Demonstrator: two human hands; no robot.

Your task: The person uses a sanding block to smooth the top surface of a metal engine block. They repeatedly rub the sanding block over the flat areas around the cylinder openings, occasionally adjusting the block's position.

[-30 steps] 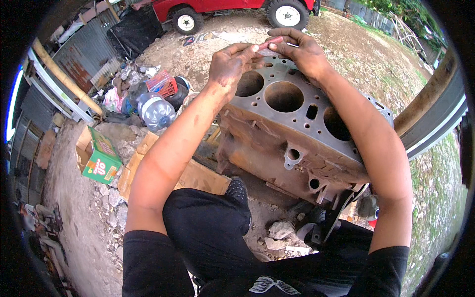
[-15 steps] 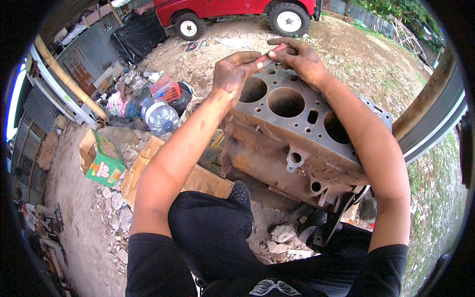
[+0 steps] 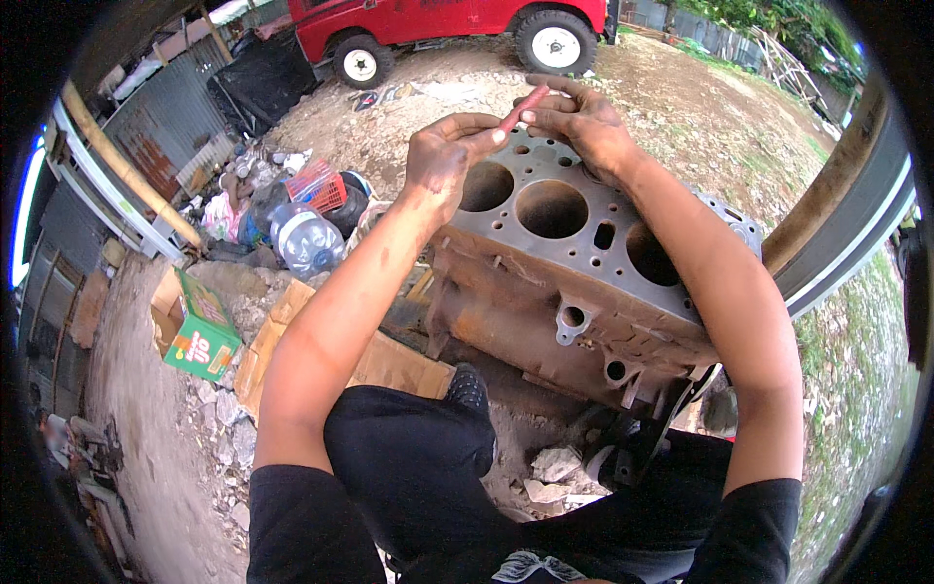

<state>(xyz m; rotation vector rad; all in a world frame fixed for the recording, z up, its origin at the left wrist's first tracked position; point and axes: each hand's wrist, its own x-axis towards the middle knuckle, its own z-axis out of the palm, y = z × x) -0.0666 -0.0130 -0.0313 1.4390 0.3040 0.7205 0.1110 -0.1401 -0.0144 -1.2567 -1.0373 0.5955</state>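
Observation:
Between my two hands is a narrow reddish-brown strip [image 3: 523, 108] that looks like folded sandpaper, raised above the far edge of the engine block. My left hand [image 3: 449, 156] pinches its lower end between thumb and fingers. At the upper end, my right hand [image 3: 582, 122] grips it with thumb and fingertips. Dark grime covers the fingers of both hands. Below them stands the rusty engine block [image 3: 574, 292], its flat grey top face pierced by large round cylinder bores [image 3: 553, 209] and smaller holes. My right forearm partly covers one bore.
A green carton [image 3: 202, 336] and a flattened brown cardboard box [image 3: 399, 365] lie left of the block. Beyond them are a clear plastic water jug [image 3: 306, 240] and a red crate [image 3: 316, 185]. A red vehicle [image 3: 428, 21] stands far ahead; a post [image 3: 827, 185] rises at right.
The strip now appears narrower and more closely folded between my fingers, its greyish side no longer showing. Both hands stay near the same place while the whole view shifts slightly.

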